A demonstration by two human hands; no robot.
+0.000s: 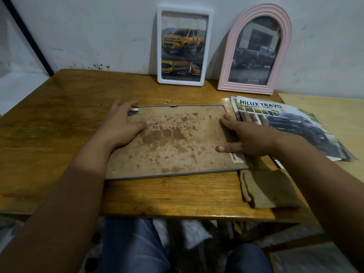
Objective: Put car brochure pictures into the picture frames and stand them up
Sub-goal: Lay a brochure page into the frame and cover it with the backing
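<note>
Head view: blue-jeaned knees (134, 251) sit lowest in frame, under the near edge of the wooden table (59, 119). Large frame (173, 140) lies face down mid-table, stained brown backing board up, thin grey rim showing around it, barcode sticker at its near right corner. Left hand (123, 123) rests on the frame's far left corner, fingers spread and fairly straight, thumb flat on the board; gripping nothing. Right hand (248, 134) lies flat over the frame's right edge, fingers splayed wide, holding nothing. Brochure stack (291, 125), "HILUX TRAVO" cover up, sits just right of the frame, partly under the right hand. Folded brown cloth (269, 190) lies near the frame's near right corner. White frame (184, 46) with a yellow pickup picture and pink arched frame (256, 50) with a dark pickup picture stand at the back against the wall (98, 26).
</note>
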